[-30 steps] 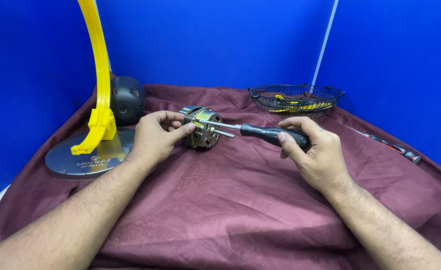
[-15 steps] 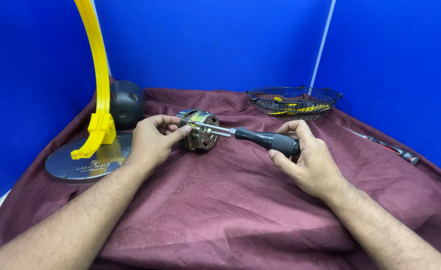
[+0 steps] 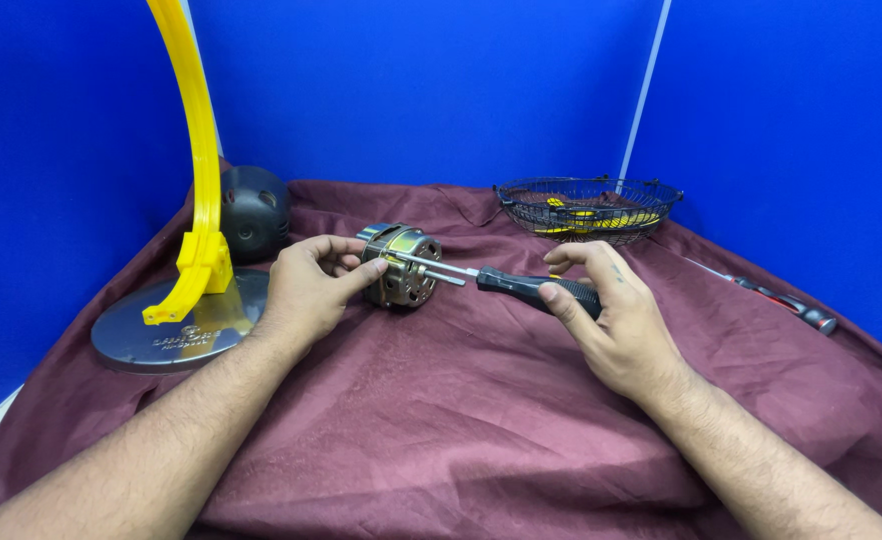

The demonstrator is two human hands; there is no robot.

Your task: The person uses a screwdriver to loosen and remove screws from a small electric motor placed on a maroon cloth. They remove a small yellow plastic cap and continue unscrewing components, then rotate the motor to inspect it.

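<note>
Motor position: small electric motor (image 3: 402, 266) lay on the maroon cloth (image 3: 461, 420), left of centre, at mid depth.
Left hand: left hand (image 3: 306, 285) closed around the motor's left side, thumb across the near face, fingers curled over the top; firm steadying hold.
Right hand: right hand (image 3: 611, 315) wrapped loosely around the black handle of the screwdriver (image 3: 501, 282), thumb and forefinger pinching the grip, remaining fingers partly open.
Key relation: motor lay directly left of the right-hand grip; screwdriver's long axis ran nearly level from right to left, rising slightly toward the far left, with the metal shaft tip touching the motor's upper right edge. Left hand nearer to the motor; right hand apart from it by the tool's length.
Change from earlier frame: hands, motor and tool sat slightly nearer and lower on the cloth; shaft angle flattened a little; tip remained at the motor.
Surroundings: yellow curved arm on a round grey base (image 3: 176, 325) at far left, black dome (image 3: 254, 212) behind it, wire basket (image 3: 589, 207) at far right, second screwdriver (image 3: 776, 298) at right edge.
</note>
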